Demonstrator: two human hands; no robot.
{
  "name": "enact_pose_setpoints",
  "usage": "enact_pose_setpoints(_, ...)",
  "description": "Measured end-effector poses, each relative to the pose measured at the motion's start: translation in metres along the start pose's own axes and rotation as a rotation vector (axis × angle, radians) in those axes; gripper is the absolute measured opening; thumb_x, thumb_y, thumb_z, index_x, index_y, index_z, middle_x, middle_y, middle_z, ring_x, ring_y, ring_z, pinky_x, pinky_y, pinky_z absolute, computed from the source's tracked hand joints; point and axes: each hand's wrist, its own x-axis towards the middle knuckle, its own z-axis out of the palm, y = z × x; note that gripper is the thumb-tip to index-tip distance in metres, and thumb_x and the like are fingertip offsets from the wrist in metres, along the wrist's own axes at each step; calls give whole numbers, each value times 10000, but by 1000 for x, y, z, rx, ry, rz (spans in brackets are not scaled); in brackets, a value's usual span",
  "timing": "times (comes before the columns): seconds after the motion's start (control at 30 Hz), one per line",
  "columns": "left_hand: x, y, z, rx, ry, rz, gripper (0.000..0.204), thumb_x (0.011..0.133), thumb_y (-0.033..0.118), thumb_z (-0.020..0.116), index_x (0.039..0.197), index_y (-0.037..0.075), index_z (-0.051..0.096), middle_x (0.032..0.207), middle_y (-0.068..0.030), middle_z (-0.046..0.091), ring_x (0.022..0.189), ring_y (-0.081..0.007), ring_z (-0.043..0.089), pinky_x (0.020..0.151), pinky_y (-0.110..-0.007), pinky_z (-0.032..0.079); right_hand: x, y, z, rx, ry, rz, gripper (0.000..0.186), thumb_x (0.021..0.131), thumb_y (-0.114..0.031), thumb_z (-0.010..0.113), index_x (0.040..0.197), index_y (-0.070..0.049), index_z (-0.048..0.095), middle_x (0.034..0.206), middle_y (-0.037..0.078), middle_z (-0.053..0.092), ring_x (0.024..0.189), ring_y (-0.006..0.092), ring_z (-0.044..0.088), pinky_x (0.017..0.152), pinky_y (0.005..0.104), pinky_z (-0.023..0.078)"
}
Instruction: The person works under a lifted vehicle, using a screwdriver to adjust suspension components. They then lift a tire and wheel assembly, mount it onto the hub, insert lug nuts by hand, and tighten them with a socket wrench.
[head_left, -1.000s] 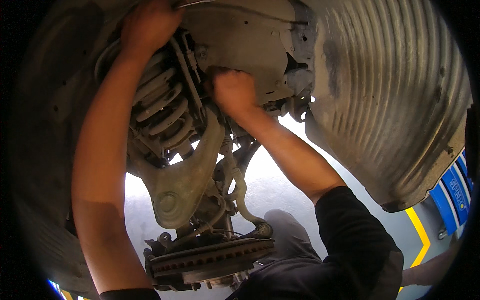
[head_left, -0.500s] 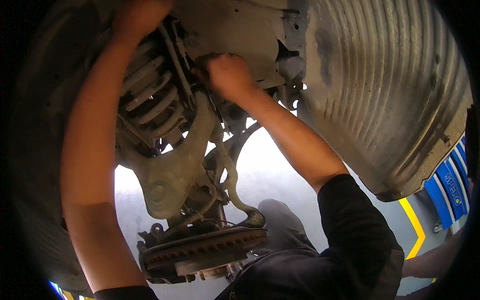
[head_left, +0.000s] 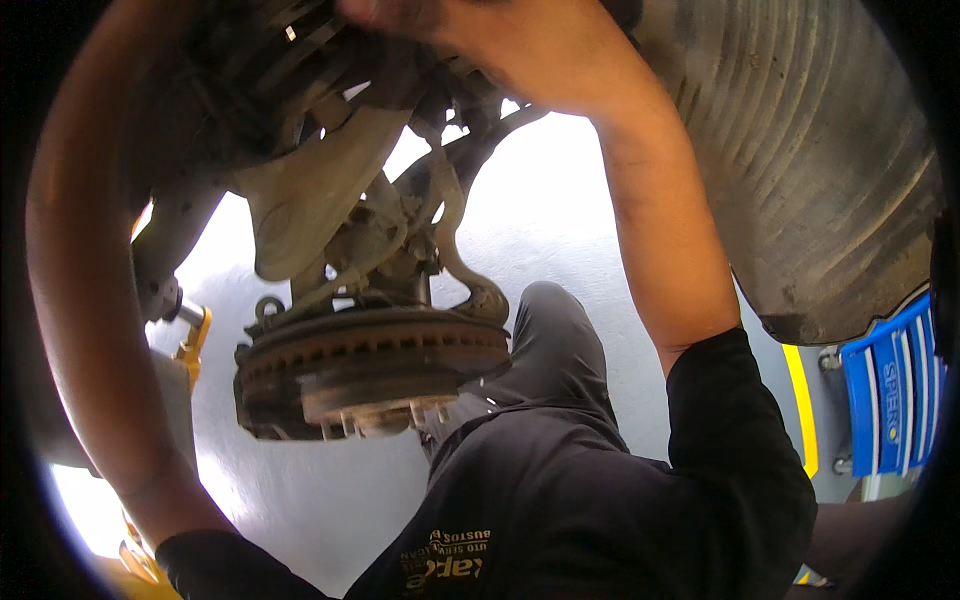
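Observation:
My right hand (head_left: 520,45) reaches in from the right at the top edge, up among the dark suspension parts. Its fingers look bent and closed, partly cut off by the picture's edge, and what they grip does not show. My left forearm (head_left: 85,260) runs up the left side into shadow; the hand itself is beyond the top edge. Below the hands hang a broad pale control arm (head_left: 310,195) and a curved metal link (head_left: 452,215). Lower down sits a rusty brake disc (head_left: 370,345) with its hub and wheel studs facing me.
A ribbed wheel-arch liner (head_left: 820,170) fills the upper right, its lower edge near my right arm. A blue cart with white stripes (head_left: 890,390) stands beyond a yellow floor line (head_left: 800,405). At left is a yellow support (head_left: 195,345). My bent knee (head_left: 562,335) is behind the disc.
My view has shifted, so the disc and control arm sit higher and further left. My right hand now appears at the top edge, nearer. My left hand has passed out of the picture.

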Motion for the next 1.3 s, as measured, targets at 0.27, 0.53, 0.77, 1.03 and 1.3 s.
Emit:
enact_pose_setpoints(0.27, -127, 15, -12, 370, -273, -261, 743, 935, 439, 671, 1501, 40, 403, 1380, -182, 571, 1237, -307, 594, 991, -436, 493, -120, -40, 0, 119, -356, 479, 522, 973, -472, 640, 1190, 3, 620, 678, 9, 566, 590, 99, 544, 557, 256, 425)
enact_pose_setpoints(0.53, -230, -25, -11, 297, -170, -456, 348, 1006, 291, 566, 1178, 3, 661, 1134, -190, 645, 1066, -391, 605, 932, -438, 466, -269, -10, -55, 26, 117, 1057, 378, 1022, -346, 578, 1182, -7, 618, 687, 39, 584, 583, 124, 547, 557, 275, 429)
enact_pose_setpoints(0.77, -238, -35, -8, 446, -113, -439, 274, 1007, 245, 551, 1105, 48, 715, 1086, -145, 666, 998, -385, 609, 903, -448, 467, -316, -52, -56, -229, 73, 1251, 307, 1019, -264, 593, 1142, 16, 607, 714, 54, 616, 659, 141, 609, 604, 284, 466)
enact_pose_setpoints(1.03, -235, -43, -4, 400, -95, -348, 308, 999, 266, 569, 1126, 16, 698, 1112, -162, 668, 983, -405, 602, 880, -468, 463, -367, -104, -37, -206, 219, 1270, 264, 1004, -197, 610, 1125, 38, 609, 750, 44, 603, 696, 126, 600, 643, 269, 464)
enact_pose_setpoints(1.3, -246, -56, -8, 375, -104, -442, 498, 1039, 401, 529, 1326, 1, 605, 1373, -227, 578, 1257, -398, 519, 1084, -456, 384, -395, -169, -26, -288, 436, 1282, 278, 990, -169, 638, 1167, 43, 606, 820, 41, 630, 759, 123, 611, 722, 281, 509)
